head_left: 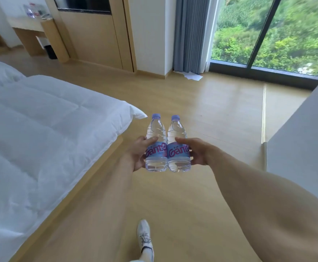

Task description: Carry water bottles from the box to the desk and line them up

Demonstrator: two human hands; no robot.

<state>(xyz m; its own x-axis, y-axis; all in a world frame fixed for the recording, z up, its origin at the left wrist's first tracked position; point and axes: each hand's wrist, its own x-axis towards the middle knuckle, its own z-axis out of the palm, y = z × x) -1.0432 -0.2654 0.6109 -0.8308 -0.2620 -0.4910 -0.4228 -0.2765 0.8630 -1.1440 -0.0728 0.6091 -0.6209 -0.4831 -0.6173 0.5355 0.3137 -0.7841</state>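
Head view: left hand (138,155) and right hand (196,151) each grasp a water-filled bottle, left bottle (156,143) touching right bottle (178,144), above the floor (201,114).

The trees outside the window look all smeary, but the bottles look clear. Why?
In the head view, the trees behind the window are streaked with motion blur, as is the desk far left; the two bottles, gripped by the left hand and right hand, stay sharp. Daylight floods in; the wide lens bends straight edges.
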